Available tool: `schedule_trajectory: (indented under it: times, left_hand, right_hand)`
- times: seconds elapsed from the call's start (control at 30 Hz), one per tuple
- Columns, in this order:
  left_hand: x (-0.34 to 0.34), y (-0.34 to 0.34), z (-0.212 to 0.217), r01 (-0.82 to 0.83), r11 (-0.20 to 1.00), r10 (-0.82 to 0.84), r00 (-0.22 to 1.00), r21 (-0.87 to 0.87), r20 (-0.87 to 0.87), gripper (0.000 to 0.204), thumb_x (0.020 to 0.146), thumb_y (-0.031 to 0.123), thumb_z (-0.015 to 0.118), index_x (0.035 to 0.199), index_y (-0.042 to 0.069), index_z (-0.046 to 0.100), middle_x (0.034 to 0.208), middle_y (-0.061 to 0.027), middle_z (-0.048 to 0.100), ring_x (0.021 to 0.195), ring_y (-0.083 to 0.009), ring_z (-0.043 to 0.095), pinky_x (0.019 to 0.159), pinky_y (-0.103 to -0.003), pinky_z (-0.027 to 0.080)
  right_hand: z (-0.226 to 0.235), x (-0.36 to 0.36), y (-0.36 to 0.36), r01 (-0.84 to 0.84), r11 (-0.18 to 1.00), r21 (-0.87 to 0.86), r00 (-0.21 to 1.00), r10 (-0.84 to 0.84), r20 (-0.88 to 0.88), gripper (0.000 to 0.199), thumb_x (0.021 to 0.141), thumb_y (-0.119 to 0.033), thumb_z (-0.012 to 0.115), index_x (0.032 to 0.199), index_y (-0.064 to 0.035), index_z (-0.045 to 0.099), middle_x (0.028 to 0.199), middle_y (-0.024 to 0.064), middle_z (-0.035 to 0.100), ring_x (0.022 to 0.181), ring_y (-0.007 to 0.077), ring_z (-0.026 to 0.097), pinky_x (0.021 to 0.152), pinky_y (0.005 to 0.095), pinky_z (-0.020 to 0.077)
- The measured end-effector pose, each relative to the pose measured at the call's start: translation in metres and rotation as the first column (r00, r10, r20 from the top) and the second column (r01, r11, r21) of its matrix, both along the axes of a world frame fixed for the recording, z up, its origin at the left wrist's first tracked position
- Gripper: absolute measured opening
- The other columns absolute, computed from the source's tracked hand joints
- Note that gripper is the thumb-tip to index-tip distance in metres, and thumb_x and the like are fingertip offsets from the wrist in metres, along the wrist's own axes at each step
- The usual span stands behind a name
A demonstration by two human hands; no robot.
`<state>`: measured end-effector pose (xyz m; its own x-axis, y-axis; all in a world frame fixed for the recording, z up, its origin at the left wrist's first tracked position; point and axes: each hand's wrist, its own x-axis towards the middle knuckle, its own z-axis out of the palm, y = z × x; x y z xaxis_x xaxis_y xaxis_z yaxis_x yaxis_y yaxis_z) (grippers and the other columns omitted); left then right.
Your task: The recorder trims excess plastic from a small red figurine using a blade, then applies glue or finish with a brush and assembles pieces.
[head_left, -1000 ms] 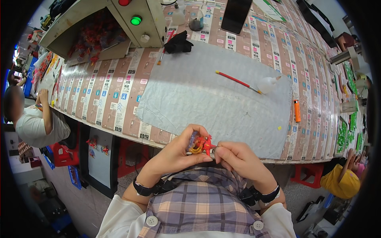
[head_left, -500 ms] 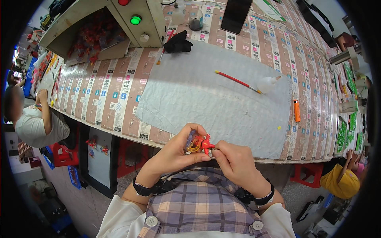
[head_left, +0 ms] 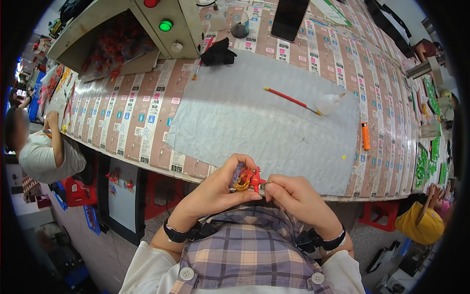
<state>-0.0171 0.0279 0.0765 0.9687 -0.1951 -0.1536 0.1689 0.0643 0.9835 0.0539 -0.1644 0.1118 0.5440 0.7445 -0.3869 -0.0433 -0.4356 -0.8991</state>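
At the lower centre of the frame, just off the near edge of the tabletop (head_left: 147,122), both hands meet over a small red and yellow toy figure (head_left: 248,179). The left hand (head_left: 215,193) curls around it, thumb and fingers pinching it so it sits upright and steady, apparently to expose its side. The right hand (head_left: 296,198) closes its fingertips against the figure's right edge, pinching something too small to make out, likely a tiny part or tool. The figure is held close to the chest, which probably suits fine work.

Beyond the hands a grey cloth mat (head_left: 254,117) covers the middle of the tabletop, seemingly a soft working surface. On it, toward the upper right, lie a red-handled brush (head_left: 291,100) and a small clear bottle (head_left: 329,104), tip almost touching the bottle. An orange lighter (head_left: 365,135) lies just past the mat's right edge. Farther up, a black cloth (head_left: 218,53) sits beside a control box with a green lamp (head_left: 166,25).
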Motion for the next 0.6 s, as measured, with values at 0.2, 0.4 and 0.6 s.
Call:
schedule_trajectory:
  times: [0.2, 0.4, 0.6]
  left_hand:
    - [0.0005, -0.0010, 0.0015, -0.006, 1.000, 0.006, 1.000, -0.029, -0.011, 0.047, 0.079, 0.017, 0.073, 0.112, 0.003, 0.042, 0.097, -0.0045, 0.050, 0.090, -0.0108, 0.050, 0.080, -0.024, 0.041]
    - [0.0008, -0.0002, 0.0033, 0.001, 1.000, -0.002, 1.000, -0.014, -0.003, 0.047, 0.079, 0.019, 0.073, 0.111, 0.003, 0.042, 0.095, -0.0043, 0.050, 0.088, -0.0106, 0.050, 0.079, -0.024, 0.042]
    - [0.0017, 0.0008, 0.0073, 0.020, 0.997, -0.019, 1.000, 0.078, -0.007, 0.046, 0.079, 0.020, 0.072, 0.110, 0.003, 0.042, 0.093, -0.0064, 0.052, 0.086, -0.0125, 0.051, 0.076, -0.026, 0.043]
  right_hand:
    - [-0.0032, -0.0078, 0.0024, 0.023, 0.999, -0.031, 0.876, -0.005, 0.482, 0.018, 0.089, -0.021, 0.053, 0.077, -0.0069, 0.052, 0.059, 0.0091, 0.052, 0.053, 0.0278, 0.055, 0.047, 0.0370, 0.0388]
    - [-0.0028, -0.0088, 0.0033, -0.013, 0.999, -0.033, 0.820, 0.030, 0.572, 0.016, 0.088, -0.020, 0.055, 0.077, -0.0076, 0.052, 0.060, 0.0074, 0.053, 0.052, 0.0258, 0.055, 0.046, 0.0356, 0.0396]
    - [-0.0022, -0.0097, 0.0043, -0.026, 0.996, -0.088, 0.748, 0.078, 0.659, 0.017, 0.088, -0.020, 0.055, 0.076, -0.0077, 0.051, 0.060, 0.0067, 0.054, 0.052, 0.0250, 0.056, 0.045, 0.0348, 0.0403]
